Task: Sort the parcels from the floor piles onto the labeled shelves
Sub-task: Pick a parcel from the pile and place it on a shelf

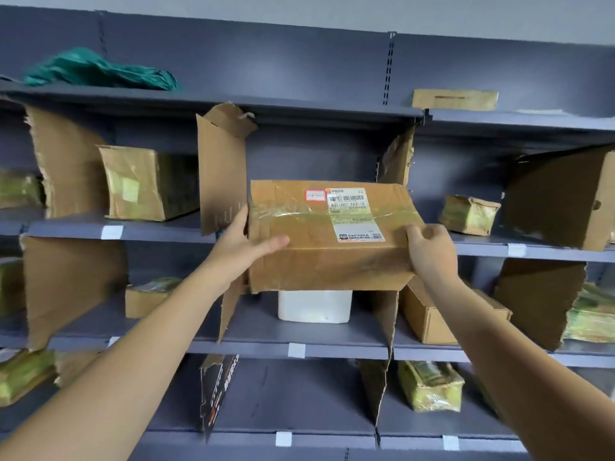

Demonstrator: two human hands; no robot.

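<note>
Left hand (pixel 244 242) flat, straight fingers pressing the left end of the cardboard box (pixel 332 257); right hand (pixel 432 247) curled over its right top edge. Box hangs at the mouth of a bay on the middle shelf (pixel 159 232), between cardboard dividers (pixel 221 174). Likely stiff, mid-weight, tape slick: clamp opposite ends on bare cardboard, support underneath.

Rack count, head view
Hands 2: left hand (pixel 239 247), right hand (pixel 432 251). Taped carton (pixel 316 261) 1. Cardboard dividers (pixel 221 174) 10. White edge labels (pixel 296 350) 6. Shelf levels (pixel 159 229) 4. Green bag (pixel 100 71) 1. White block (pixel 314 306) 1. Shelved parcels (pixel 146 181) at least 9; the ones at the edges are blurred.
</note>
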